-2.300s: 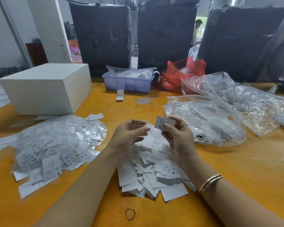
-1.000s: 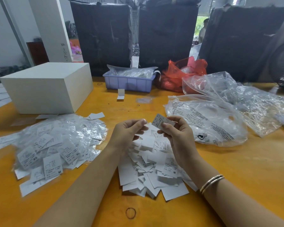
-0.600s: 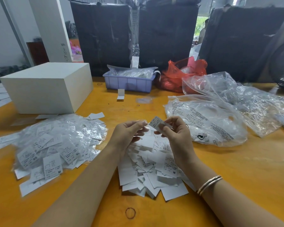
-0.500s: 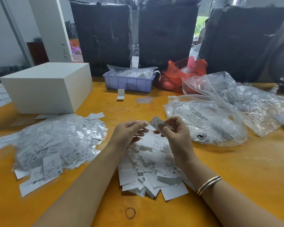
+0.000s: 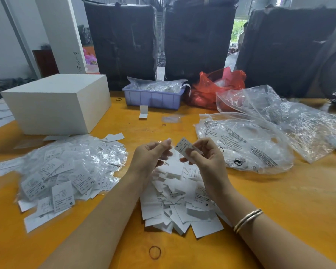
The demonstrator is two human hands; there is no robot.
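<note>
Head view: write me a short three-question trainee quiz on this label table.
1. True or false: the right hand pinches a label.
2. The tray behind the piles is: A red, B purple, C green?
3. Fill in: the bagged labels lie to the person's ___ of the loose pile.
Key: 1 true; 2 B; 3 left.

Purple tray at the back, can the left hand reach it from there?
Probably yes, with a long stretch. Bare orange table lies between the left hand and the purple tray; only a small folded tag lies in front of the tray, nothing tall.
</note>
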